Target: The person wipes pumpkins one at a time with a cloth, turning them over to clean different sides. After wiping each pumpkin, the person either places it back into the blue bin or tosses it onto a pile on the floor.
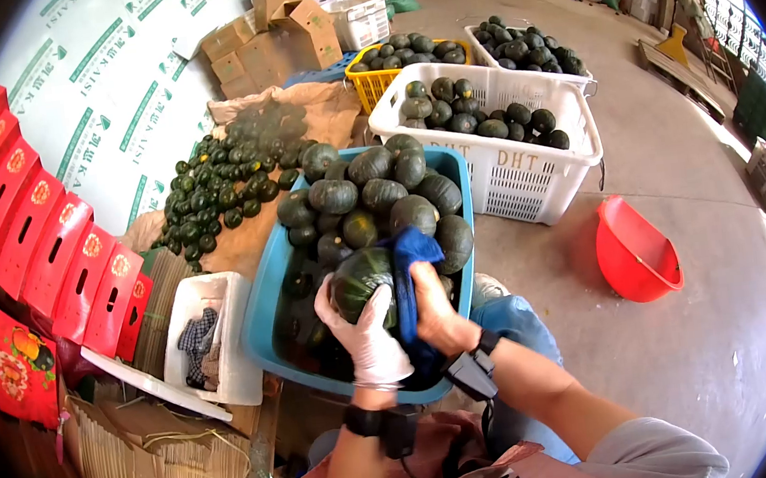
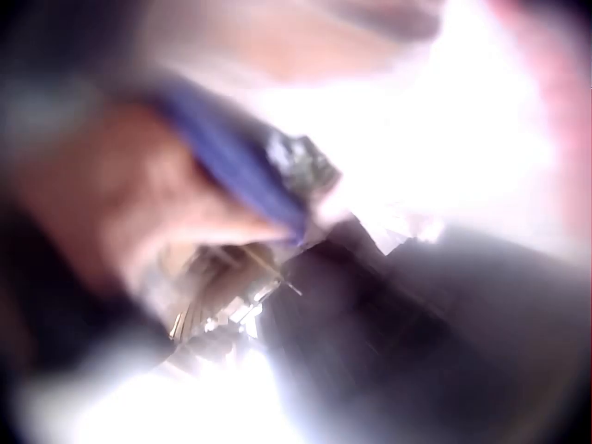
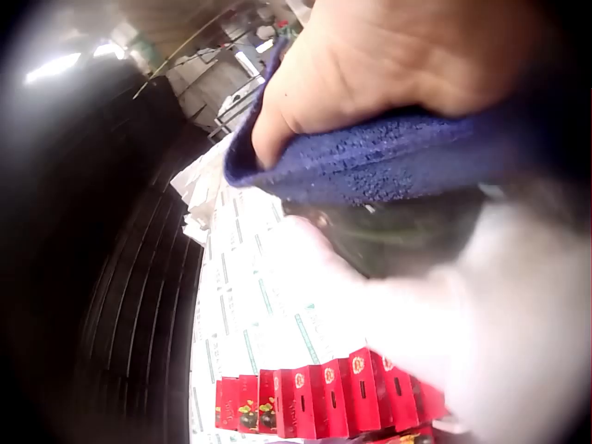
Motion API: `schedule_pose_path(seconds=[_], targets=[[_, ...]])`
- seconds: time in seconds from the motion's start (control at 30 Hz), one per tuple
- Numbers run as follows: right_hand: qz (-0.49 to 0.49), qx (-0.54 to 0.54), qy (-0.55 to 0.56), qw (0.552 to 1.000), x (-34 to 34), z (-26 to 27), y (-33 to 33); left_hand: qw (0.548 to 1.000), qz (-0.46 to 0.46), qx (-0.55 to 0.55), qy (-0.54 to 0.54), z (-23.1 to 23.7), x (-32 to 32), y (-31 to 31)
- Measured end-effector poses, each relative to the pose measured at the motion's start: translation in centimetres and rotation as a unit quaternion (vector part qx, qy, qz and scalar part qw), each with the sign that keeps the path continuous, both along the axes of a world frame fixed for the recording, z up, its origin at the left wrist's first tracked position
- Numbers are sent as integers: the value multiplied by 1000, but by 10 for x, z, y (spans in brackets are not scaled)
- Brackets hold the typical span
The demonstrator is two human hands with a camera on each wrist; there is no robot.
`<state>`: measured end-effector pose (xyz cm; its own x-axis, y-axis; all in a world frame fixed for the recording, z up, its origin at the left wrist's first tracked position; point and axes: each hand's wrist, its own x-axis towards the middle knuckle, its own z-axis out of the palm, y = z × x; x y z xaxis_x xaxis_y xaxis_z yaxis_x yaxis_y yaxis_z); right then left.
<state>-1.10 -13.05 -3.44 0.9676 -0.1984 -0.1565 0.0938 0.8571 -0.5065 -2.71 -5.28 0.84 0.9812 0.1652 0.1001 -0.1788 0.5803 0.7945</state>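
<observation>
Over a light-blue tub (image 1: 260, 317) I hold a dark green pumpkin (image 1: 361, 274). My left hand (image 1: 366, 347), in a white glove, grips it from the near side, thumb and fingers spread round it. The bare right hand (image 1: 439, 315) holds a blue cloth (image 1: 406, 260) against the pumpkin's right side. In the right wrist view the thumb and palm press the damp-looking cloth (image 3: 361, 165) over the pumpkin (image 3: 407, 239). The left wrist view is blurred and shows the cloth (image 2: 231, 166) beside the right hand. More pumpkins (image 1: 379, 193) are heaped in the tub.
White crates (image 1: 524, 170) and a yellow basket (image 1: 373, 85) of pumpkins stand beyond the tub. Small pumpkins (image 1: 212, 186) lie on brown sheeting at left. A white foam box (image 1: 240, 331) and red cartons (image 1: 61, 242) stand left, a red basin (image 1: 633, 252) right.
</observation>
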Motion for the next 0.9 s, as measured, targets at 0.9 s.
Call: schedule_pose_path(seconds=[0.9], targets=[[276, 145, -61, 948, -6, -20, -53, 997, -13, 61, -49, -1, 231, 148]])
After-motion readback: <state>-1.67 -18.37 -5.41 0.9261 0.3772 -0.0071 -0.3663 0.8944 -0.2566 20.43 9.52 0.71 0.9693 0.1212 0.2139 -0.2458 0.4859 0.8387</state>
